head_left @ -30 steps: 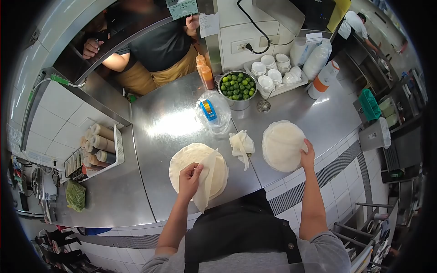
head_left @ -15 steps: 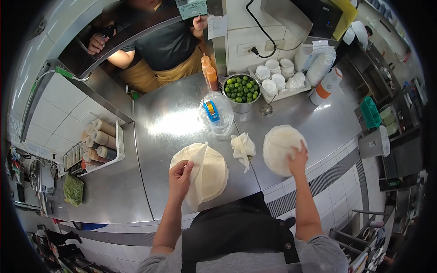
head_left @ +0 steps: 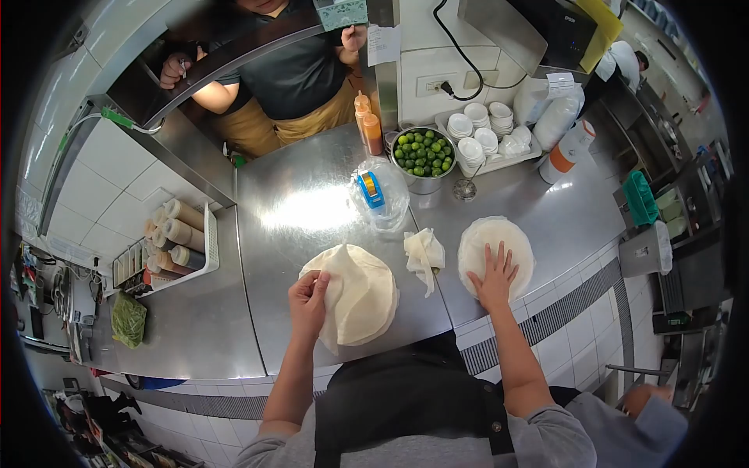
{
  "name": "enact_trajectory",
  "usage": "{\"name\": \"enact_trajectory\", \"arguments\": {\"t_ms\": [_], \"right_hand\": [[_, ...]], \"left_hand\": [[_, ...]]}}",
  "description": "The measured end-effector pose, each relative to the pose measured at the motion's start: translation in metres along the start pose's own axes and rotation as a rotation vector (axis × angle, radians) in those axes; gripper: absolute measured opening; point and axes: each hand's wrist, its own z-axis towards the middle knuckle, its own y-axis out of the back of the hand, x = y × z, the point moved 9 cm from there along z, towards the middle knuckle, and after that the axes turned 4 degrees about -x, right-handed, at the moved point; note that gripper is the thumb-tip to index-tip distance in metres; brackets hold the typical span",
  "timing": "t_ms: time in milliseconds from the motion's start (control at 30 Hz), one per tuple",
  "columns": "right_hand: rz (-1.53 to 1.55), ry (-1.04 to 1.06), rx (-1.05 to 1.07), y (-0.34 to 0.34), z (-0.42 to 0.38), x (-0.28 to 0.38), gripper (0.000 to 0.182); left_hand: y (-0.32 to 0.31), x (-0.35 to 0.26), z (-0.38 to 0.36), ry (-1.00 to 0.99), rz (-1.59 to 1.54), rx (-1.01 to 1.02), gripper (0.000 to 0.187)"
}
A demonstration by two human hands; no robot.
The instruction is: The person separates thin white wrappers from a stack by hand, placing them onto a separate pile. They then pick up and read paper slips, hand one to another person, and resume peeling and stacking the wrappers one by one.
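My left hand (head_left: 308, 300) pinches the left edge of a thin, pale dough wrapper (head_left: 343, 292) between thumb and fingers. That wrapper lies partly folded over a round stack of wrappers (head_left: 380, 312) on the steel counter. Further right, my right hand (head_left: 494, 277) rests flat, fingers spread, on a second round wrapper stack (head_left: 482, 234). A crumpled wrapper piece (head_left: 424, 253) lies between the two stacks.
Behind the stacks sit a blue tape dispenser (head_left: 370, 189) on clear plastic, a pot of green limes (head_left: 424, 154), sauce bottles (head_left: 373, 134) and white cups (head_left: 471, 150). A bottle basket (head_left: 211, 246) stands left. One person stands across the counter; a grey sleeve (head_left: 624, 427) appears lower right.
My right hand has shifted left on its stack and now lies flatter with fingers spread. The wrapper in my left hand has spread rightward over its stack. Another person's sleeve has appeared lower right.
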Motion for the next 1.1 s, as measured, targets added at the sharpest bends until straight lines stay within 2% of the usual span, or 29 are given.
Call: {"name": "enact_trajectory", "arguments": {"t_ms": [133, 200, 300, 367, 400, 567, 667, 733, 767, 833, 867, 900, 967, 1000, 1067, 1100], "right_hand": [[0.056, 0.086, -0.082, 0.008, -0.009, 0.0, 0.089], [0.131, 0.305, -0.012, 0.008, -0.018, 0.013, 0.092], [0.166, 0.376, 0.093, -0.002, -0.033, 0.006, 0.094], [0.126, 0.335, 0.158, -0.009, -0.042, -0.005, 0.09], [0.079, 0.378, 0.157, -0.009, -0.044, -0.004, 0.087], [0.004, 0.443, 0.148, -0.002, -0.05, -0.004, 0.08], [0.019, 0.46, 0.141, 0.007, -0.043, 0.003, 0.078], [0.126, 0.414, 0.262, 0.007, -0.036, 0.0, 0.073], [0.128, 0.433, 0.257, 0.011, -0.03, 0.003, 0.073], [0.186, 0.354, 0.109, 0.026, -0.008, 0.001, 0.068], [0.189, 0.326, -0.076, 0.037, 0.003, 0.001, 0.064], [0.194, 0.342, -0.072, 0.032, 0.012, 0.005, 0.064], [0.075, 0.144, -0.422, 0.053, 0.033, -0.003, 0.058], [0.087, 0.163, -0.424, 0.041, 0.042, -0.002, 0.058], [0.035, -0.034, -0.426, 0.017, 0.066, -0.032, 0.051], [0.051, -0.011, -0.431, 0.015, 0.076, -0.034, 0.051]], "left_hand": [[0.002, 0.005, -0.001, 0.025, -0.022, 0.015, 0.026], [0.005, 0.008, 0.001, 0.026, -0.029, 0.023, 0.025], [0.008, 0.01, 0.002, -0.036, 0.06, 0.035, 0.025], [0.013, 0.015, 0.002, 0.008, 0.069, -0.008, 0.024], [0.011, 0.014, 0.002, -0.016, 0.064, -0.03, 0.023], [0.003, 0.02, 0.002, -0.001, 0.075, 0.018, 0.022], [0.005, 0.021, 0.004, -0.015, 0.069, 0.022, 0.022], [0.001, 0.017, 0.002, -0.014, 0.052, 0.041, 0.023], [0.004, 0.014, 0.002, -0.022, 0.051, 0.024, 0.023], [0.003, 0.011, 0.002, -0.029, 0.063, 0.038, 0.024], [0.004, 0.009, 0.001, -0.03, 0.064, 0.022, 0.024], [0.002, 0.007, 0.0, -0.028, 0.056, 0.04, 0.025], [0.001, 0.003, -0.003, -0.034, 0.049, 0.038, 0.025], [0.0, 0.003, -0.004, -0.005, 0.035, 0.049, 0.025], [-0.003, 0.004, -0.007, 0.027, -0.002, 0.052, 0.025], [0.0, 0.004, -0.007, 0.014, -0.002, 0.027, 0.025]]}}
